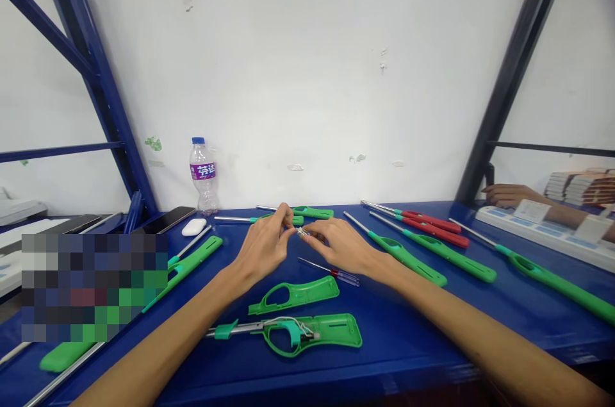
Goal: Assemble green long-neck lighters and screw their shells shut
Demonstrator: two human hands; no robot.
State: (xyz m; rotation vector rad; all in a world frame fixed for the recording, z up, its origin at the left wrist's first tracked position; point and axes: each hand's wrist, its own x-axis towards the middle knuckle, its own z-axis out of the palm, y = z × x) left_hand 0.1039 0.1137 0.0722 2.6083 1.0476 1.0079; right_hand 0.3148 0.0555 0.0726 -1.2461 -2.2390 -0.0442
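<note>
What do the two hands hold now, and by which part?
Both hands pinch one small shiny part between their fingertips: the left hand at its left end, the right hand at its right end. It is too small to name.

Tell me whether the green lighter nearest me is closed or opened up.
Opened up: the lighter shows bare wire and inner parts, and a matching green shell lies apart beside it.
</note>
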